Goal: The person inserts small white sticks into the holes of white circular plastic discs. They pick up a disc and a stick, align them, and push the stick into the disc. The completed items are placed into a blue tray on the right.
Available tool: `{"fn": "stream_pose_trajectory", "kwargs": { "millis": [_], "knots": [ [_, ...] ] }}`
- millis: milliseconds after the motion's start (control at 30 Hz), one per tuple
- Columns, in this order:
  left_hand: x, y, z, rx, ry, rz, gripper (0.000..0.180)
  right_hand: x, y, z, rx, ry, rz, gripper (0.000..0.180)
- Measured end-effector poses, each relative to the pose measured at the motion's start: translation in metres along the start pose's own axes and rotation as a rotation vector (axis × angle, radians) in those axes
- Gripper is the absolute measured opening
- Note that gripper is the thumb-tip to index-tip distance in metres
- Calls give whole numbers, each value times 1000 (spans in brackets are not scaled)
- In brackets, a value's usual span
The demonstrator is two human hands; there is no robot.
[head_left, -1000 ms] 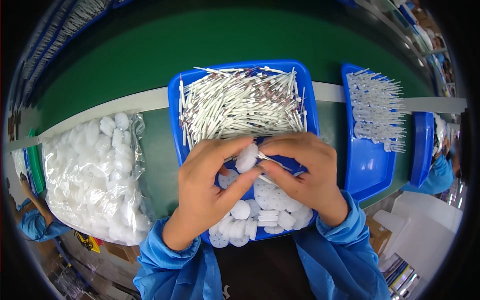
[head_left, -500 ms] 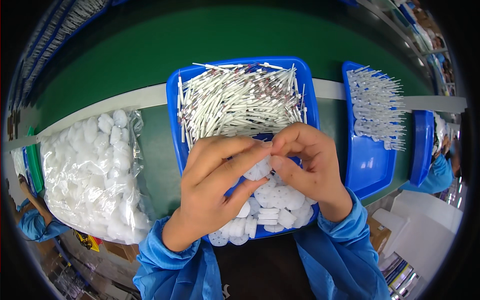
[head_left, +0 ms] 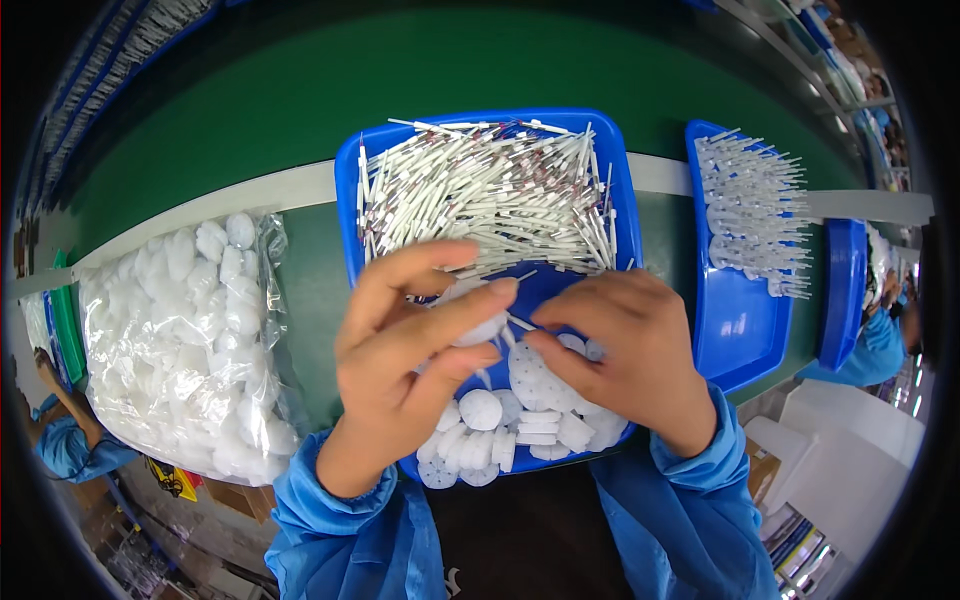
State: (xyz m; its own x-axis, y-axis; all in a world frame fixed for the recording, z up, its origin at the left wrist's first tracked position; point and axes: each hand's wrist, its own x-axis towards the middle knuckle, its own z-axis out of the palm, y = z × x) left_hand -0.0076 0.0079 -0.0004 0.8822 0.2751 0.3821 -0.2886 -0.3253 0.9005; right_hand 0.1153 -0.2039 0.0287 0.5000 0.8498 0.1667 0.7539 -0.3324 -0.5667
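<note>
A: Where is the disc (head_left: 478, 322) lying?

B: The left hand (head_left: 415, 345) is pinching it over the blue tray (head_left: 352, 190); the right hand (head_left: 625, 355) is gripping a thin stick (head_left: 519, 322), its length pointing left toward the disc, tip just beside it.

blue tray (head_left: 352, 190): showing glossy smooth plastic | white sticks (head_left: 490, 200), 12 o'clock: looking matt, paper-like | white discs (head_left: 520, 415), 6 o'clock: appearing matt, dimpled, fibrous | clear bag (head_left: 270, 300), 9 o'clock: gleaming crinkled plastic film | sleeves (head_left: 700, 510): looking matt cloth
</note>
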Motion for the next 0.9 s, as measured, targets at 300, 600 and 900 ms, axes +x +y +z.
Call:
{"fn": "stream_pose_trajectory", "kwargs": {
  "millis": [300,600,900],
  "knots": [
    [-6,2,-7,-287,28,-305,34,12,-3,-3,-129,33,40,12],
    [-8,0,8,-208,-19,-255,53,13,0,9,240,261,-24,24],
    [-7,-3,7,-159,68,-266,37,3,3,13,275,259,89,25]
  ]
}}
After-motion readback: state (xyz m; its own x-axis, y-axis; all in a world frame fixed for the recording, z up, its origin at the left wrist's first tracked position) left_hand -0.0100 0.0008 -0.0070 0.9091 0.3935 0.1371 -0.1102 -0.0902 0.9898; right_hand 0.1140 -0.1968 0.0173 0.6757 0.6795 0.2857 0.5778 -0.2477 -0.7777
